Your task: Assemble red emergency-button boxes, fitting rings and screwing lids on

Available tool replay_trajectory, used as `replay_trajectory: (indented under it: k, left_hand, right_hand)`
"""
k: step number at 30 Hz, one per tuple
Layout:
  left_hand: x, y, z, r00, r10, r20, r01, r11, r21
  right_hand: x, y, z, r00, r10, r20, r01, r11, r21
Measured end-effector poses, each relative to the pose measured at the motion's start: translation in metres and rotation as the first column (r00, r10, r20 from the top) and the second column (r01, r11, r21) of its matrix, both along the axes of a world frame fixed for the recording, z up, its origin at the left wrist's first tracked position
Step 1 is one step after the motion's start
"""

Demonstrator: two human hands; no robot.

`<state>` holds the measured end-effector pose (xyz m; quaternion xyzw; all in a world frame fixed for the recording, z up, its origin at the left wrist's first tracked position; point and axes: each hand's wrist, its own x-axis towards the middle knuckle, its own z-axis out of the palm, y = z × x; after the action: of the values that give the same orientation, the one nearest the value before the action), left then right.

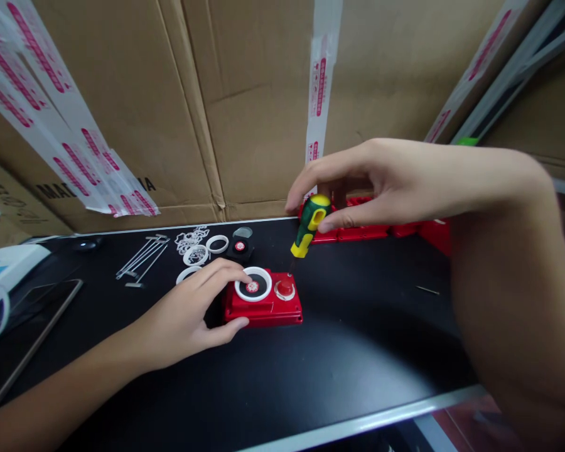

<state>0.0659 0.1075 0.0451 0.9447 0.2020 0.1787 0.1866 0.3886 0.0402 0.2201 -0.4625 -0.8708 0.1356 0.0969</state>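
Observation:
A small red box [263,312] lies flat on the black table. On its top are a white ring [266,295] around a black disc with a red-and-white centre, and a red knob [285,287]. My left hand [202,307] grips the box from the left, fingers on the disc and ring, thumb along the front edge. Above the box's far right corner, my right hand [353,188] holds a green-and-yellow screwdriver [307,227] by its handle, the thumb against one side. Its shaft points down to a screw [290,274] at that corner, and the tip seems to touch it.
Left of the box lie white rings [217,243], a ring holding small screws [196,255], a white chain [192,237], metal T-shaped rods [144,257] and a phone [32,339]. Red parts [358,232] line the back; a thin metal pin [427,290] lies right. Cardboard [258,94] stands behind.

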Motion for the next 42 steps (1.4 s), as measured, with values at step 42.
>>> replay_trajectory:
  k: [42]
  left_hand:
    - [-0.001,0.003,-0.001,0.999,-0.011,0.032,0.011,1.000,0.019]
  right_hand:
    - [-0.013,0.016,-0.015,0.988,-0.119,0.093,0.099,0.975,0.201]
